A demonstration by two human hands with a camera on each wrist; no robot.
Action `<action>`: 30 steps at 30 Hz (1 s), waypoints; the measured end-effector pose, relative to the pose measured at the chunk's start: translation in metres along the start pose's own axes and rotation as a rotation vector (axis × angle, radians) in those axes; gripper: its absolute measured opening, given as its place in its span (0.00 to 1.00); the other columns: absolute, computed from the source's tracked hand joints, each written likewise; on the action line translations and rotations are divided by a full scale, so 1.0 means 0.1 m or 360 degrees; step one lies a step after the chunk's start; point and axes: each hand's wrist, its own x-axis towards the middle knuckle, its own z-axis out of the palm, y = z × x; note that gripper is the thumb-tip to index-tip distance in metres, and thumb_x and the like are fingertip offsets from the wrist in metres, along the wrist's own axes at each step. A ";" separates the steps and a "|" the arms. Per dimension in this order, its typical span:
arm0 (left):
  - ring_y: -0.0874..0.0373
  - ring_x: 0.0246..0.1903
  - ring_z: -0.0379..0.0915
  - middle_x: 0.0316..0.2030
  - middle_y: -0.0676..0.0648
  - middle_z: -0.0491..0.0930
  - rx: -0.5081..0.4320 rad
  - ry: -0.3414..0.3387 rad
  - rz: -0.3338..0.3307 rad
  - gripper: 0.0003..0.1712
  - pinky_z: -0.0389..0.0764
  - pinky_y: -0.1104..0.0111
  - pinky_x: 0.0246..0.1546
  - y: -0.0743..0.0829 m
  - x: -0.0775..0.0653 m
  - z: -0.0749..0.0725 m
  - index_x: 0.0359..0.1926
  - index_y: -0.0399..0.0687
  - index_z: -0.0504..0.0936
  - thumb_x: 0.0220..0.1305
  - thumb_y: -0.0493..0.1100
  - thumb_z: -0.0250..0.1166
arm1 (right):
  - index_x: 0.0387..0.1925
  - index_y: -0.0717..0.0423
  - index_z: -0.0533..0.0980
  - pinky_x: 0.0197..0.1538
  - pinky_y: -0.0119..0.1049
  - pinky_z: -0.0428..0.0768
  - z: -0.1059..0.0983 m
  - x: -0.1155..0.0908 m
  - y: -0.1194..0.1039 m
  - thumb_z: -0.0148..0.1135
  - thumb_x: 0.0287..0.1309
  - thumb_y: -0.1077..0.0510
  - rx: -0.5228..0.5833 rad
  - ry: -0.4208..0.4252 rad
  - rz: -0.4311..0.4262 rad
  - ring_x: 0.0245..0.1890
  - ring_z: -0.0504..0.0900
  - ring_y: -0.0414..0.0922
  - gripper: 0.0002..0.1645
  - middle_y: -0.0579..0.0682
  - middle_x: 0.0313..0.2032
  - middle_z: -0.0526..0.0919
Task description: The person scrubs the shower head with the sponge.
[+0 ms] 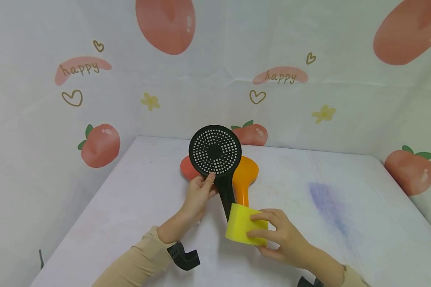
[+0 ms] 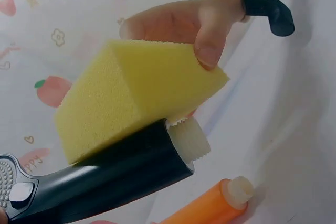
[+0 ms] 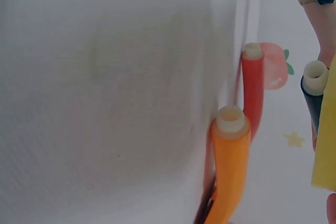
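Observation:
In the head view a black shower head (image 1: 215,151) is held up over the table, its dotted spray face towards me. My left hand (image 1: 197,197) grips it where the head meets the handle, thumb at the lower rim. A yellow sponge (image 1: 241,229) is pinched between the thumb and fingers of my right hand (image 1: 283,237). In the left wrist view the sponge (image 2: 100,103) lies along the black handle (image 2: 118,171), near its pale threaded end (image 2: 191,140). Only the sponge's edge (image 3: 326,140) shows in the right wrist view.
Behind the black one, an orange shower head (image 1: 247,171) and a partly hidden red one (image 1: 189,169) lie on the white table (image 1: 129,199). Their pale threaded ends face me. A printed cloth (image 1: 208,79) hangs along the back edge; a purple smudge (image 1: 328,205) marks the table's right side.

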 end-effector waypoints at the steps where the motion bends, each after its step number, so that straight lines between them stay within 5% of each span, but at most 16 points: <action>1: 0.62 0.40 0.80 0.49 0.38 0.79 -0.0008 0.0014 -0.0004 0.20 0.80 0.62 0.49 0.01 -0.01 0.00 0.53 0.31 0.71 0.70 0.45 0.51 | 0.41 0.40 0.79 0.58 0.33 0.68 0.00 0.00 0.00 0.49 0.63 0.44 -0.0013 0.0016 -0.0013 0.51 0.69 0.47 0.14 0.49 0.50 0.75; 6: 0.62 0.38 0.80 0.48 0.38 0.80 0.0008 0.0015 -0.0014 0.21 0.81 0.63 0.48 0.05 -0.05 0.03 0.53 0.30 0.71 0.70 0.44 0.51 | 0.41 0.46 0.79 0.61 0.31 0.64 0.03 0.07 0.02 0.48 0.64 0.46 -0.0039 0.0180 0.0030 0.51 0.70 0.49 0.16 0.55 0.49 0.76; 12: 0.64 0.37 0.79 0.49 0.36 0.79 0.0012 -0.0130 -0.0042 0.21 0.81 0.64 0.47 -0.02 -0.06 0.05 0.53 0.27 0.69 0.70 0.43 0.51 | 0.43 0.52 0.77 0.60 0.22 0.64 0.09 0.19 0.04 0.50 0.63 0.42 0.0039 0.0325 0.0378 0.52 0.71 0.46 0.20 0.58 0.51 0.73; 17: 0.64 0.37 0.79 0.50 0.36 0.78 -0.0003 -0.0198 -0.0052 0.21 0.81 0.64 0.47 -0.05 -0.06 0.08 0.53 0.28 0.69 0.70 0.44 0.50 | 0.45 0.57 0.74 0.60 0.16 0.64 0.12 0.24 0.04 0.68 0.51 0.59 0.0197 0.0438 0.0510 0.54 0.70 0.43 0.18 0.60 0.52 0.72; 20: 0.64 0.37 0.79 0.50 0.36 0.79 -0.0024 -0.0186 -0.0059 0.20 0.81 0.64 0.48 -0.06 -0.06 0.08 0.53 0.28 0.69 0.71 0.42 0.49 | 0.45 0.55 0.75 0.59 0.17 0.65 0.12 0.23 0.03 0.70 0.39 0.70 0.0243 0.0385 0.0591 0.55 0.70 0.43 0.27 0.58 0.52 0.72; 24: 0.64 0.36 0.79 0.46 0.41 0.80 -0.0078 -0.0132 -0.0063 0.19 0.82 0.66 0.47 -0.05 -0.04 0.06 0.53 0.29 0.69 0.71 0.42 0.49 | 0.45 0.52 0.74 0.58 0.19 0.68 0.12 0.18 0.00 0.69 0.39 0.72 0.0294 0.0253 0.0661 0.55 0.70 0.43 0.29 0.55 0.53 0.71; 30: 0.63 0.35 0.79 0.41 0.48 0.80 -0.0158 -0.0006 -0.0043 0.20 0.81 0.66 0.48 0.02 -0.03 0.03 0.52 0.30 0.69 0.71 0.44 0.50 | 0.46 0.52 0.73 0.57 0.19 0.69 0.09 0.05 -0.03 0.68 0.40 0.71 0.0370 0.0130 0.0528 0.53 0.71 0.41 0.28 0.54 0.52 0.72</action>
